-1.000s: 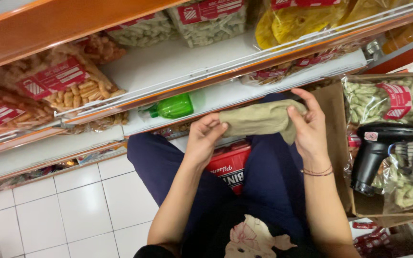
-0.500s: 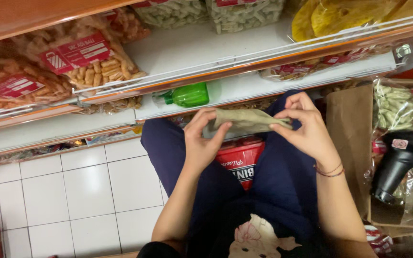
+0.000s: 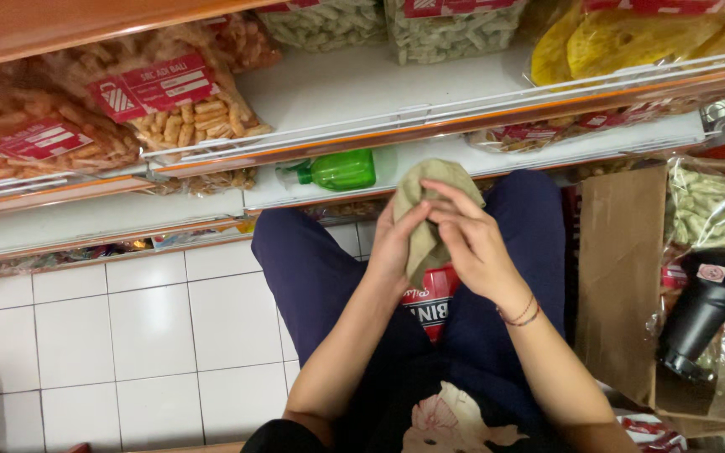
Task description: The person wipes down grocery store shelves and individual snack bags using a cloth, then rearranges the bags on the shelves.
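cloth: olive-green cloth (image 3: 426,220), a moment ago stretched flat between the hands, now bunched upright above the lap, before the lower shelf's front edge | left hand (image 3: 396,243) fingers closed on its side | right hand (image 3: 472,239) fingers folded over its front | green bottle (image 3: 341,170) lying on lower shelf (image 3: 102,220) just behind | black handheld device (image 3: 706,310) in cardboard box (image 3: 618,277) at right

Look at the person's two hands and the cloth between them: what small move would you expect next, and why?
Probably pressing the fold flat. Both the left hand and the right hand pinch the olive cloth, bunched into a narrow upright wad above the knees, in front of the white shelf with the green bottle. Only a guess.
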